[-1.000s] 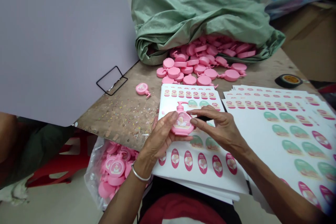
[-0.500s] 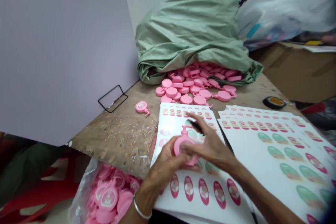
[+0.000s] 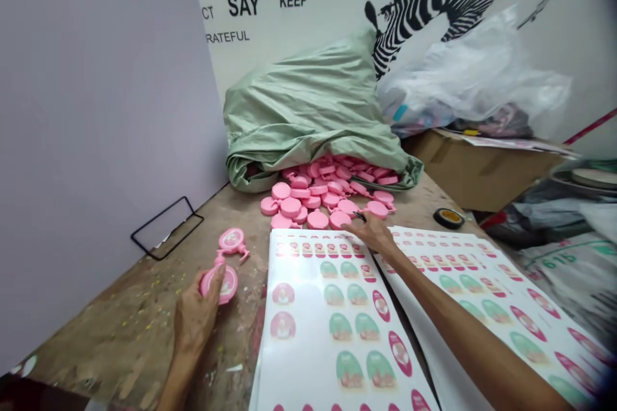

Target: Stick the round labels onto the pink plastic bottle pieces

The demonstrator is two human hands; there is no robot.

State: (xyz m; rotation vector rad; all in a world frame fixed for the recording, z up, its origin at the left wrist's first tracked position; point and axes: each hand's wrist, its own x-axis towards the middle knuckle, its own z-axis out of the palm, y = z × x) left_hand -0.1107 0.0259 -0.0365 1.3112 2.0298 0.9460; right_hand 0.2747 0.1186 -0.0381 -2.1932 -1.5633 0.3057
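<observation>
Left hand (image 3: 195,308) gripped labelled pink pump bottle (image 3: 229,284), thumb across front, label up, perhaps to keep print off tabletop (image 3: 139,334). Second labelled bottle (image 3: 232,239) lay just beyond it. Right hand (image 3: 375,232) pinched slim black tool (image 3: 359,215) at near edge of plain pump-bottle pile (image 3: 317,219); contact too small to tell. Sticker sheet (image 3: 303,334) lay between hands, presumably for reach from both. Right forearm (image 3: 453,327) crossed second sheet stack (image 3: 511,289). Green sack (image 3: 308,109) slumped beyond pile; grey panel (image 3: 106,109) hemmed in left hand's side.
</observation>
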